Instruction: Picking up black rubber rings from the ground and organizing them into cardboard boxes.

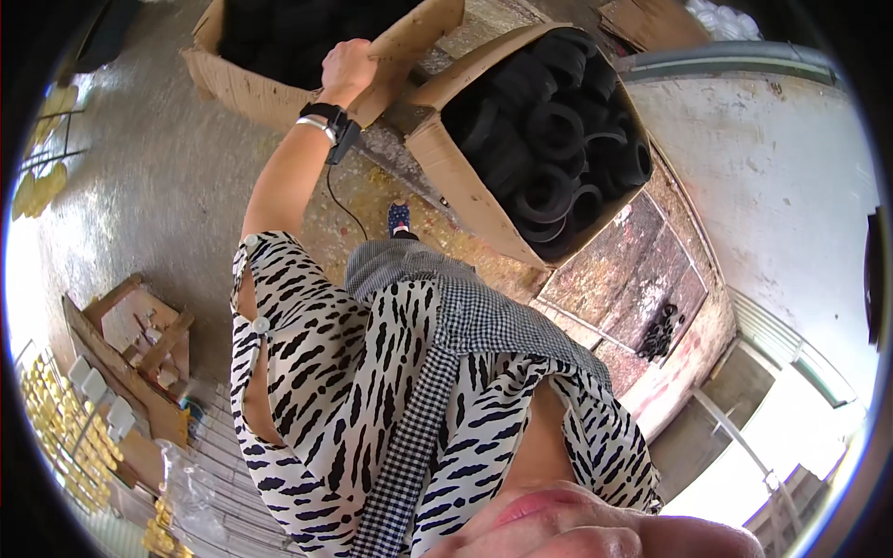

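- One big white panel point(753, 158) off at half past three from the left hand point(348, 73); clock read with twelve at the top edge.
- Worn, stained panelled surface point(609, 265) under the right box, spreading toward four o'clock; counter or low platform, cannot tell which.
- Right box point(474, 191), open cardboard, four o'clock from the hand; long axis roughly eleven to five. Well filled.
- Left box point(256, 98), open cardboard, cut off by the top edge; its visible part spreads from the hand toward nine and ten, long axis hard to judge. Dark contents, too murky to tell apart.
- Wooden frame point(139, 339), seven o'clock, well apart.
- Key relation: left box's flap point(409, 46) just beside the hand at three o'clock, slanting from one toward six. It stands between hand and right box, so a straight line across would meet it, then the right box's own cardboard edge.
- Left hand the nearer to both boxes; the right hand out of view. Grip: knuckles bent at the flap's edge, inner side hidden; cannot tell whether clamped on the cardboard or only resting.
- Black rings point(555, 130), thick-walled, piled in the right box, axes pointing every way.
- Dark wrist device point(342, 139) on the left wrist; thin cable point(346, 206) near six o'clock.
- Small black rings point(660, 332), loose heap on the stained surface, between four and five.
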Tool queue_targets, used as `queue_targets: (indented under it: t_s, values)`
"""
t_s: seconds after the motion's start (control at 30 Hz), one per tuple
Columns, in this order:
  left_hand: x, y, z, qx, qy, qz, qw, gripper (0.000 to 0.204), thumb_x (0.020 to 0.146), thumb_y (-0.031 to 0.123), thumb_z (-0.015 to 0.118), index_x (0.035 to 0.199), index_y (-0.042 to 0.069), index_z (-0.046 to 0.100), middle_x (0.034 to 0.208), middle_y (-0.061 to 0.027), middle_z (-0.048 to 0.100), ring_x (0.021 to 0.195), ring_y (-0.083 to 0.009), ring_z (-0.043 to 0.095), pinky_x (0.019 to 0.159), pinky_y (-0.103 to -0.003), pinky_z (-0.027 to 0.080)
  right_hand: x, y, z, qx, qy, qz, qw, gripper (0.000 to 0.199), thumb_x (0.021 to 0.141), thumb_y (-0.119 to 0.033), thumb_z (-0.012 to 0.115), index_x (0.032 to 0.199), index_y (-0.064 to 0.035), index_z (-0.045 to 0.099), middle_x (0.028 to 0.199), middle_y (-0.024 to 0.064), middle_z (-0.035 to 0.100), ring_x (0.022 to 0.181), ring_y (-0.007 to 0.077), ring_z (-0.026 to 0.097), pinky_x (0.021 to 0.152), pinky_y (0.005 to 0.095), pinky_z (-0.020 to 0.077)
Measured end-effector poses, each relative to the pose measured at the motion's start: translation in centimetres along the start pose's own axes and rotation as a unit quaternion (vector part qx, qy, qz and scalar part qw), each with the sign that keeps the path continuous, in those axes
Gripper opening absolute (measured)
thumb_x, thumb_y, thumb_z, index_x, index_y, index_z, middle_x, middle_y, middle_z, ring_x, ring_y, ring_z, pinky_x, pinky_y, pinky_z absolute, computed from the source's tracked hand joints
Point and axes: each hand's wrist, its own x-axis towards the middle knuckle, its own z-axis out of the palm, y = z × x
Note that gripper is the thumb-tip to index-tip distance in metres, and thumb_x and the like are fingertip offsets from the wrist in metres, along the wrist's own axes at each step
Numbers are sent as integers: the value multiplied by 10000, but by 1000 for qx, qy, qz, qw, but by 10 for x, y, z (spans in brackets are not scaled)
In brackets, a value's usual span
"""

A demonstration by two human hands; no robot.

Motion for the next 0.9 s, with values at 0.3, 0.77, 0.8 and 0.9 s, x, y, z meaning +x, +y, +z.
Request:
queue_targets:
  t_s: [0.3, 0.77, 0.8, 0.9]
  values:
    - [-73, -4, 12, 32, -17, 27, 999, 128, 727, 184, 594, 763, 61, 596, 707, -174, 606, 715, -343, 598, 646, -425, 485, -8, -15, 20, 81, -63, 47, 994, 279, 823, -139, 494, 1037, 36, 535, 891, 134, 615, 840, 246, 618, 684, 318, 490]
    - [-46, -8, 6, 23, 36, 31, 999, 153, 735, 223, 576, 752, 72, 590, 737, -166, 606, 753, -354, 582, 658, -442, 462, 24, -60, 43, 54, -76, 55, 994, 339, 835, -287, 528, 1100, -76, 521, 898, 91, 627, 747, 201, 629, 606, 289, 475]
    - [-33, -4, 2, 23, 44, 37, 998, 157, 738, 226, 576, 753, 72, 598, 740, -169, 606, 760, -357, 580, 662, -441, 464, 23, -74, 49, 56, -79, 55, 994, 339, 835, -287, 528, 1100, -76, 521, 898, 91, 627, 747, 201, 629, 606, 289, 475]
    - [-4, 9, -1, 12, 41, 19, 999, 166, 732, 233, 597, 755, 69, 606, 749, -170, 606, 766, -359, 580, 678, -435, 467, 18, -99, 49, 19, -28, 93, 995, 337, 834, -266, 529, 1111, -72, 521, 899, 91, 626, 755, 198, 629, 611, 288, 477]
